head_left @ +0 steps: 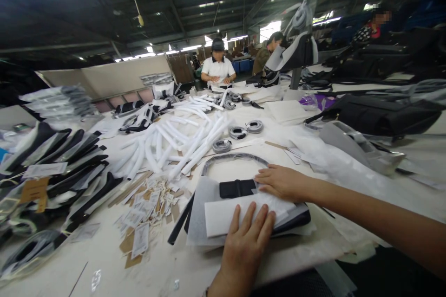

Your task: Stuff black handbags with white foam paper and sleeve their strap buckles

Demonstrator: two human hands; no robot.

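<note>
A dark bag (294, 219) lies flat in front of me, with thin white tissue paper (200, 213) over it. Its curved handle (223, 158), wrapped in clear film, arches away from me. On top, a black strap piece (237, 188) shows beside a folded white foam sheet (223, 218). My left hand (244, 246) presses on the foam sheet from the near side, fingers spread. Stretched out flat, my right hand (284, 182) rests at the far right edge of the sheet, its fingertips near the strap piece.
White foam tubes (167, 141) are heaped beyond the bag, near several coiled grey cords (221, 145). Left are paper tags with strings (141, 236) and stacked dark bags (83, 181). A wrapped black bag (376, 116) lies at right. A co-worker (218, 67) works across the table.
</note>
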